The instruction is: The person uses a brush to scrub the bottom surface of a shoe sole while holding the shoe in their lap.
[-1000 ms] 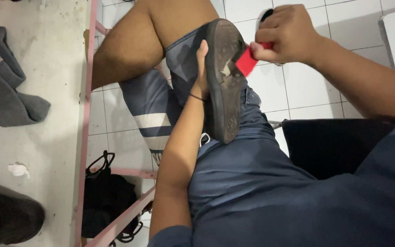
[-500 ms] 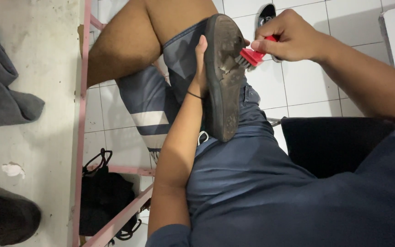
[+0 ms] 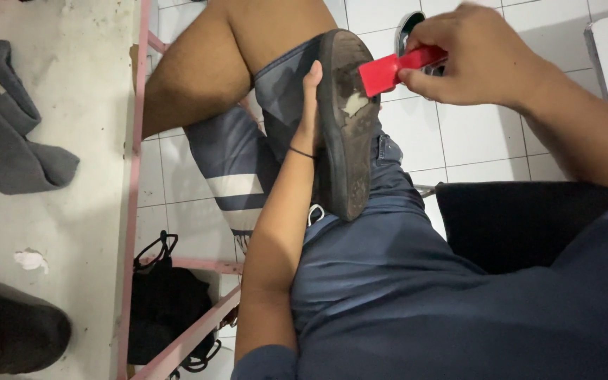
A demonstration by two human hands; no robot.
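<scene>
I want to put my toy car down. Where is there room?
Bare tiles lie between the shoe and the dark seat. Grey tabletop is free between the grey cloth and the black cap. The lap is crowded.

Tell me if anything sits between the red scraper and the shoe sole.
Nothing visible does. The right hand holds the red scraper with its wide end right at the black shoe sole, beside a pale patch. The left hand holds the shoe from its far side, clear of the scraper.

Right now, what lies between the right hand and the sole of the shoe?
In the head view, a red scraper bridges the gap: the right hand grips its handle, and its flat blade meets the shoe at the sole's edge.
</scene>
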